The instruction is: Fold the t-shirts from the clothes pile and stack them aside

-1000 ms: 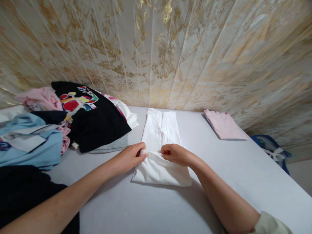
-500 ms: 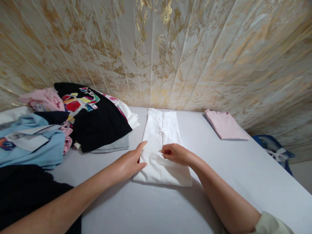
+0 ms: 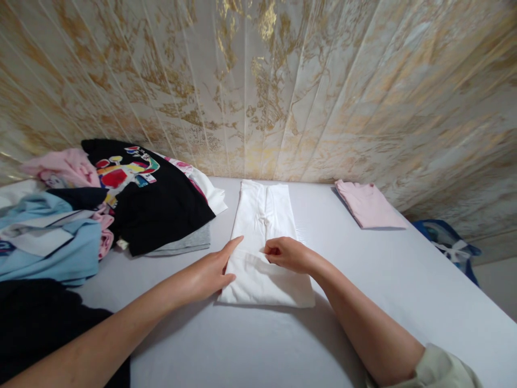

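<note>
A white shirt (image 3: 262, 288), folded into a long strip with its sides turned to the middle, lies on the white sheet. Its near end is doubled over in a wide flap. My left hand (image 3: 210, 269) rests at the strip's left edge, thumb and forefinger spread apart, its other fingers partly hidden. With bent fingers pressed together, my right hand (image 3: 288, 254) pinches the upper edge of the flap near the middle. The fingertips themselves are hidden by the hand.
Left of the strip is a loose heap with a black printed T-shirt (image 3: 161, 215), a light blue garment (image 3: 76, 248) and pink pieces. Black cloth (image 3: 48, 318) lies nearer. A folded pink garment (image 3: 369, 206) sits at right. Beyond the bed's edge is a blue bag (image 3: 436, 229); a patterned wall stands behind.
The view has shifted slightly, moving everything a little to the left. My left thumb has slid off the flap to its left edge. My right hand keeps its pinch on the shirt.
</note>
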The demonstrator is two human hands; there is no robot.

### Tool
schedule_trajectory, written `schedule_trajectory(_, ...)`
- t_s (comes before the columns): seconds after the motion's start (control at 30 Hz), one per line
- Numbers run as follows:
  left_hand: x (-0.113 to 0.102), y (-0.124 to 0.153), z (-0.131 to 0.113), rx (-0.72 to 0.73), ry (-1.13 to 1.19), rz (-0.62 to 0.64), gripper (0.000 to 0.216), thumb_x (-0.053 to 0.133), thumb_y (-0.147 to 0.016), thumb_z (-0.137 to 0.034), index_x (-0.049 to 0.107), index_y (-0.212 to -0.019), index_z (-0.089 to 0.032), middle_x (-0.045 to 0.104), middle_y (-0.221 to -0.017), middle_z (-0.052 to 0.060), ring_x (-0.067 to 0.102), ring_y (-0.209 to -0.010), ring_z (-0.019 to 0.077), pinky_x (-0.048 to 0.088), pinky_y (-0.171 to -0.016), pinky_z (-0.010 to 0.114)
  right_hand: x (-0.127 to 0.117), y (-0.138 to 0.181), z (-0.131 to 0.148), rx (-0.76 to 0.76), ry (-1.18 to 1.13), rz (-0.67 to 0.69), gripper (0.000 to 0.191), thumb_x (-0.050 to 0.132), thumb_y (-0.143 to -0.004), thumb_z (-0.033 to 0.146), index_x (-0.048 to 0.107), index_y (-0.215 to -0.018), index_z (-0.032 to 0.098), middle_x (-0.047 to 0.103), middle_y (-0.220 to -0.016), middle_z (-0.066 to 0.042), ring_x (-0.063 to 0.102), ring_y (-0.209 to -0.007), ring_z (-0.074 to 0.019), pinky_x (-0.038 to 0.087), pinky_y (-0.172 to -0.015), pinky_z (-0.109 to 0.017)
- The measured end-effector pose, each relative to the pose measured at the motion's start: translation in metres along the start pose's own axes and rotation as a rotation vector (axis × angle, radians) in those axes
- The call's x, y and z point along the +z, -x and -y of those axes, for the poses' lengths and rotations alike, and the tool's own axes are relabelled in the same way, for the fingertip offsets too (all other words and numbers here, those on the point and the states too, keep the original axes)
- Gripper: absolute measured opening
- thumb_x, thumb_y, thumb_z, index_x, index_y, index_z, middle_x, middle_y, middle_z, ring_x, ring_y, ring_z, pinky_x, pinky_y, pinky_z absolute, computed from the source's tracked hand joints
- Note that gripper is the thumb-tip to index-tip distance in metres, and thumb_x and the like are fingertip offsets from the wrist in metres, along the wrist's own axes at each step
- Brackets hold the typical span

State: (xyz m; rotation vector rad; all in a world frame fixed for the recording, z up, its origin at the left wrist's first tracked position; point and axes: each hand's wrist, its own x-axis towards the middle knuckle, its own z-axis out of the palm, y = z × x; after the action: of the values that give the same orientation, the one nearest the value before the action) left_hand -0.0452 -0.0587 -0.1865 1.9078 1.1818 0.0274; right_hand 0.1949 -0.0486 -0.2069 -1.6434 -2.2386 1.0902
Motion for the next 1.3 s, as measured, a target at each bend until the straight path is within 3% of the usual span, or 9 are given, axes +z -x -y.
schedule_trajectory(0.1,0.002,0.000,-0.001,-0.071,-0.149,-0.012,0.075,0.044,-0.084,-0.025,0.012,-0.152,-0.021,0.061,-0.067,-0.004,0.061,-0.062,0.0176,0.043,-0.062,0.025,0.000,0.000,-0.001,0.001,-0.023,-0.003,0.010,0.056,-0.076,0.020,0.065,-0.076,0.017,0.060,-0.068,0.002,0.050,-0.061,-0.0091,0.031,-0.055,-0.020)
schedule_trajectory(0.17,0.003,-0.001,-0.002,-0.061,-0.300,-0.190,0.071,0.048,-0.086,-0.030,0.019,-0.150,-0.022,0.065,-0.088,0.003,0.064,-0.080,0.0210,0.045,-0.071,0.028,-0.001,0.001,-0.003,0.000,-0.075,0.022,0.010,0.055,-0.076,0.019,0.065,-0.077,0.016,0.059,-0.065,0.002,0.048,-0.059,-0.0086,0.032,-0.054,-0.019)
schedule_trajectory(0.23,0.005,-0.003,-0.005,0.030,-0.402,-0.382,0.065,0.051,-0.086,-0.032,0.028,-0.147,-0.023,0.061,-0.113,0.008,0.059,-0.103,0.0244,0.044,-0.086,0.034,-0.004,0.002,-0.005,0.000,-0.167,0.065,0.013,0.053,-0.078,0.018,0.066,-0.081,0.016,0.058,-0.065,0.003,0.047,-0.056,-0.0079,0.033,-0.054,-0.019)
schedule_trajectory(0.3,0.007,-0.007,-0.008,0.183,-0.425,-0.451,0.054,0.050,-0.088,-0.032,0.039,-0.140,-0.023,0.056,-0.126,0.009,0.051,-0.116,0.0247,0.040,-0.098,0.037,-0.008,0.003,-0.006,-0.001,-0.255,0.089,0.017,0.051,-0.081,0.017,0.066,-0.088,0.015,0.061,-0.070,0.001,0.047,-0.056,-0.0076,0.036,-0.054,-0.019)
schedule_trajectory(0.43,0.016,-0.018,-0.022,0.349,-0.416,-0.315,0.036,0.051,-0.089,-0.029,0.052,-0.124,-0.023,0.058,-0.121,0.007,0.050,-0.115,0.0233,0.040,-0.097,0.037,-0.016,0.006,-0.006,-0.009,-0.288,0.048,0.020,0.051,-0.083,0.017,0.066,-0.096,0.015,0.066,-0.085,-0.002,0.053,-0.062,-0.0089,0.040,-0.058,-0.020)
schedule_trajectory(0.73,0.041,-0.037,-0.039,0.264,-0.589,-0.299,0.014,0.052,-0.087,-0.019,0.057,-0.099,-0.020,0.059,-0.102,0.005,0.052,-0.102,0.0234,0.039,-0.089,0.037,-0.022,0.014,0.002,0.016,-0.313,-0.019,0.023,0.047,-0.083,0.009,0.059,-0.101,0.017,0.063,-0.086,-0.001,0.058,-0.064,-0.0091,0.043,-0.062,-0.021)
schedule_trajectory(0.87,0.042,-0.031,-0.042,0.279,-0.681,-0.209,0.016,0.045,-0.088,-0.013,0.059,-0.092,-0.020,0.058,-0.099,0.006,0.052,-0.098,0.0229,0.040,-0.085,0.037,-0.023,0.017,0.001,0.065,-0.053,-0.015,0.017,0.054,-0.079,0.012,0.062,-0.094,0.019,0.062,-0.085,0.000,0.055,-0.063,-0.0095,0.037,-0.059,-0.021)
schedule_trajectory(1.03,0.034,-0.019,-0.050,0.264,-0.674,-0.043,0.022,0.045,-0.088,-0.013,0.063,-0.100,-0.020,0.060,-0.103,0.007,0.057,-0.093,0.0230,0.043,-0.083,0.037,-0.020,0.019,0.005,0.079,0.242,0.036,0.014,0.063,-0.074,0.022,0.064,-0.088,0.020,0.060,-0.093,-0.002,0.050,-0.067,-0.0107,0.031,-0.058,-0.022)
schedule_trajectory(1.3,0.030,-0.012,-0.052,0.247,-0.613,0.007,0.027,0.054,-0.086,-0.019,0.063,-0.112,-0.020,0.060,-0.112,0.010,0.060,-0.096,0.0255,0.046,-0.085,0.039,-0.021,0.017,0.009,0.000,0.201,0.067,0.007,0.063,-0.072,0.019,0.058,-0.076,0.018,0.058,-0.083,-0.001,0.047,-0.068,-0.0111,0.029,-0.057,-0.022)
